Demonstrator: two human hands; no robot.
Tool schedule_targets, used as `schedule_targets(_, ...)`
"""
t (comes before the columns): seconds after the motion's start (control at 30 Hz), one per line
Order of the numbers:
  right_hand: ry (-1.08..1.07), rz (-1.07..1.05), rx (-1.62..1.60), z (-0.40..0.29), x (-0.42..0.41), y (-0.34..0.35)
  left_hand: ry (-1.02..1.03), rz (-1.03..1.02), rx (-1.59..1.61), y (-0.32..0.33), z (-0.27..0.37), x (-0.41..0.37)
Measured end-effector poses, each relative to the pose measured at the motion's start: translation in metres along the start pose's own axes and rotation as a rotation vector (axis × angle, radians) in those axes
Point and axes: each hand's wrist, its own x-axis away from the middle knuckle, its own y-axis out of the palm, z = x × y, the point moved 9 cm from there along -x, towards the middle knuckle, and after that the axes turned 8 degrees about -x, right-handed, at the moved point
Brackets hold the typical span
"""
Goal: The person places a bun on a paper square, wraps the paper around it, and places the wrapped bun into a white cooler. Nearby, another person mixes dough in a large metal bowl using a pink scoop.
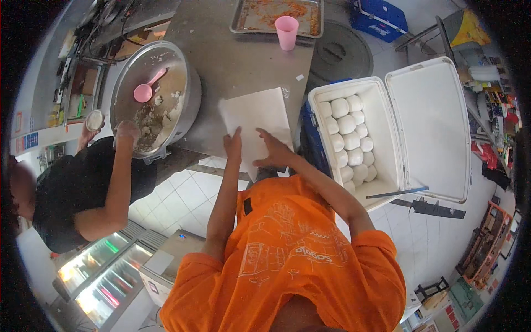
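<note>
A stack or sheet of white paper [259, 112] lies at the near edge of the metal table [244, 66], partly overhanging it. My left hand [233, 146] rests at the paper's left side, thumb and fingers close together; whether it grips the edge is unclear. Over the right part of the paper is my right hand [276, 150], its thumb and fingers spread, with nothing held. To the right, an open cooler box [394, 145] contains several round white wrapped bundles [351, 139].
At the left, a co-worker's gloved hand [127, 132] reaches into a big metal pot [192, 95] with white rice-like food and a pink ladle [143, 93]. A pink cup [287, 35] stands by a stained metal tray [249, 30]. A lidded grey bin [352, 45] is beyond the cooler.
</note>
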Motion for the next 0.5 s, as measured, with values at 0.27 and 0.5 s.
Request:
schedule_targets(0.27, 0.731, 0.024, -0.797, 0.151, -0.001, 0.047, -0.019, -0.466, 0.476, 0.033, 0.058, 0.054)
schedule_targets(0.5, 1.053, 0.098, -1.251, 0.139, 0.019, 0.057, -0.035, -0.265, 0.271, 0.023, 0.054, 0.051)
